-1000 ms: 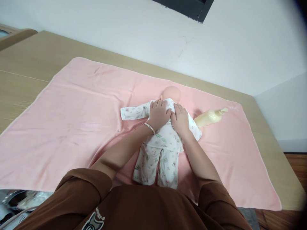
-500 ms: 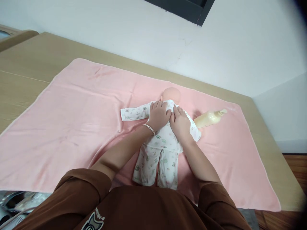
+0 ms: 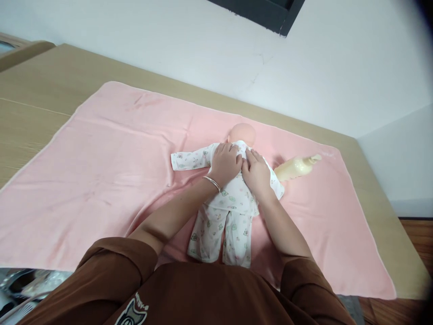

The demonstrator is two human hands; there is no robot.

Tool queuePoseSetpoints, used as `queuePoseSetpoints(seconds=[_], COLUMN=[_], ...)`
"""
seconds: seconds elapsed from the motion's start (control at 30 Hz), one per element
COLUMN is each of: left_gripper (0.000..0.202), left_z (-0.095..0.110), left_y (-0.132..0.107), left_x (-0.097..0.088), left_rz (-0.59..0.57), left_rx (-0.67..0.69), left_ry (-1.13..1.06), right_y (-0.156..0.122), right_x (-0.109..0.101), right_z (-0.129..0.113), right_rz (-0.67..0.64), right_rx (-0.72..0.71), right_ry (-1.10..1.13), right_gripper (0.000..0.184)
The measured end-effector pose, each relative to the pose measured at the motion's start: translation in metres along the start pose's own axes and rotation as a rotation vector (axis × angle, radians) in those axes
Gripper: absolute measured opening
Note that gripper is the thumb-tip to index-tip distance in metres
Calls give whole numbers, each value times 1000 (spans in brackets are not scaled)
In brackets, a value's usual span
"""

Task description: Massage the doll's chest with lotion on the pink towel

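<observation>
I see a plain white wall point(image 3: 135, 40) behind a light wooden table point(image 3: 34, 90), with a thin crack point(image 3: 259, 67) running through the plaster. A dark window frame point(image 3: 264, 13) cuts in at the top edge. At far left another wooden furniture edge point(image 3: 23, 48) shows, and reddish wood floor point(image 3: 417, 230) at lower right. The light is soft and even.

It looks like a plain room in a home or a baby-care practice room: a pale wooden table point(image 3: 43, 85) against a bare white wall point(image 3: 169, 40), spread with a pink blanket point(image 3: 111, 149) bearing 1 dressed baby doll point(image 3: 233, 198) and 1 cream bottle point(image 3: 293, 166), with wooden floor point(image 3: 417, 230) at the right.
</observation>
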State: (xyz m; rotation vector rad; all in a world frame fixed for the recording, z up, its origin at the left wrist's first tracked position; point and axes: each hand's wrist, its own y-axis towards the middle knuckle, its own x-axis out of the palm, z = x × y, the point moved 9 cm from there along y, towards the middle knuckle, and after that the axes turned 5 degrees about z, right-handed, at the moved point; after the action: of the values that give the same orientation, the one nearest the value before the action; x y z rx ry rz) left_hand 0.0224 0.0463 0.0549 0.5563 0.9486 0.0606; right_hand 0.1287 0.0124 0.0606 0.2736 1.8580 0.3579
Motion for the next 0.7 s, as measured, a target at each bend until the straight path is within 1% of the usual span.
queuePoseSetpoints(seconds=[0.17,0.43,0.7], left_gripper=[28,35,35], left_z=[1,1,3], left_y=[0,2,3], left_x=[1,3,3], left_rz=[-9,-44,-35], left_rx=[6,15,39], left_ry=[-14,-6,-4], right_y=[2,11,11], right_x=[2,13,13], right_z=[3,9,7], right_rz=[-11,-69,-77], right_rx=[9,-46,-48], right_ry=[17,65,54], right_gripper=[51,53,55])
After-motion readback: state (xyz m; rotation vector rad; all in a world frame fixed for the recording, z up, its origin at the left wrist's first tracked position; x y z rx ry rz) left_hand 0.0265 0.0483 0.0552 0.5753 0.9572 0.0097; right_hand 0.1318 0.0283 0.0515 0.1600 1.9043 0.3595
